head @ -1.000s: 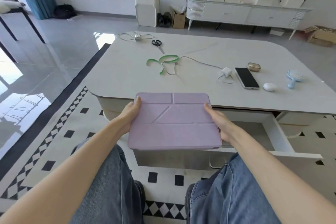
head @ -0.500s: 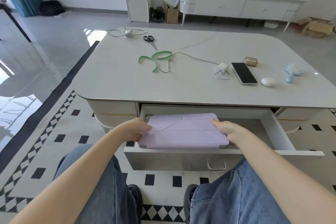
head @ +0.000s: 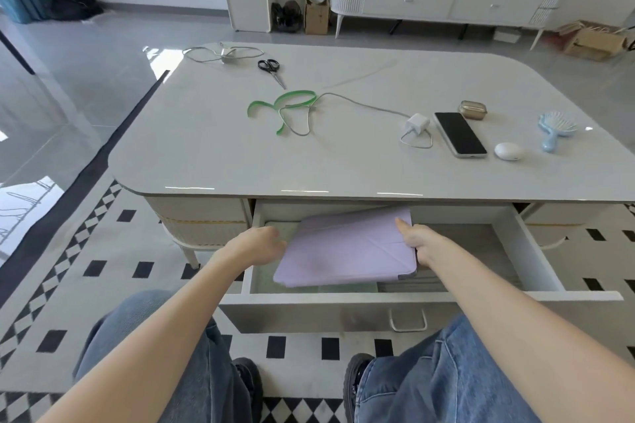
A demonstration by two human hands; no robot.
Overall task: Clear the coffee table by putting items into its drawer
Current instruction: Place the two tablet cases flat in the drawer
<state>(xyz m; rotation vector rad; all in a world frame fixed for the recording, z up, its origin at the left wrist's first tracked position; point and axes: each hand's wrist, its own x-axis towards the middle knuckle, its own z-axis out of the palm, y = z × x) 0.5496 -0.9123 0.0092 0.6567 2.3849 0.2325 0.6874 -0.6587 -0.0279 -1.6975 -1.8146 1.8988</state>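
Both hands have a grip on the lilac tablet in a creased folding cover (head: 347, 247). The right hand (head: 417, 239) is clamped on its right edge, thumb lying on top and the other fingers tucked underneath (you only see the knuckles). The left hand (head: 256, 245) has the left edge with its fingers curled in under it, so that grip is closed on the tablet too, though the fingertips are hidden.

The tablet sits inside the open white drawer (head: 529, 251), in the left half. It's tilted, with the far edge up near the underside of the desk top and the near left corner lowest. Under it there's something flat and pale green (head: 271, 280) on the drawer floor, and I can't tell if the tablet touches it. The drawer front has a small metal loop handle (head: 408, 319), just past the person's knees in blue jeans (head: 446, 381).

Up on the glossy white desk (head: 223, 154) there's a curled green strip (head: 297, 96) tangled with a grey cable (head: 360, 103) that runs to a white charger plug (head: 418, 122). Just beside the plug is a black-screened phone (head: 459, 134), with a small gold case (head: 473, 109) behind it. A white oval pod (head: 508, 151) and a light blue hairbrush (head: 555, 129) lie further right. The far left corner has black-handled scissors (head: 271, 67) next to another looped cable (head: 223, 53).
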